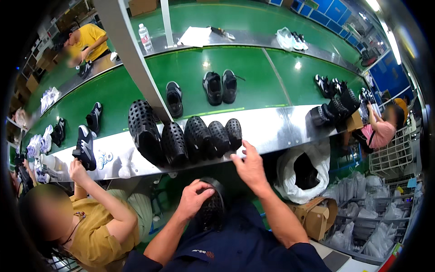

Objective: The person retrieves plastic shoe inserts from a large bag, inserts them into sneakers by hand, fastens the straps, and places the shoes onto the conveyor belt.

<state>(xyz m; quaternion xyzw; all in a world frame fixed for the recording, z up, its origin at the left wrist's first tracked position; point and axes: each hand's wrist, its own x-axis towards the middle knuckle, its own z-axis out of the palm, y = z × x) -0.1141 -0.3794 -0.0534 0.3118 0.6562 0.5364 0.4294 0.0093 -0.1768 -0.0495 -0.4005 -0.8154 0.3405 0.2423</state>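
Close to my body, my left hand (194, 199) grips a black shoe tree (213, 209) dotted with holes, the thumb over its upper end. My right hand (249, 167) is empty, its thumb and fingers apart, at the near edge of the metal ledge (267, 129). Just beyond its fingertips stands the smallest-looking black perforated shoe tree (234, 132). Several more shoe trees line up to its left, including a larger one (144, 129) by the grey post. On the green conveyor belt behind them are a pair of black sneakers (221, 87) and a single black shoe (174, 99).
At left, a co-worker in a mustard top (102, 226) handles a black sneaker (85, 147). The grey post (136, 59) rises from the ledge. To the right are a white sack (321, 181), a cardboard box (312, 217), crates of plastic bags (362, 226) and another seated person (383, 131).
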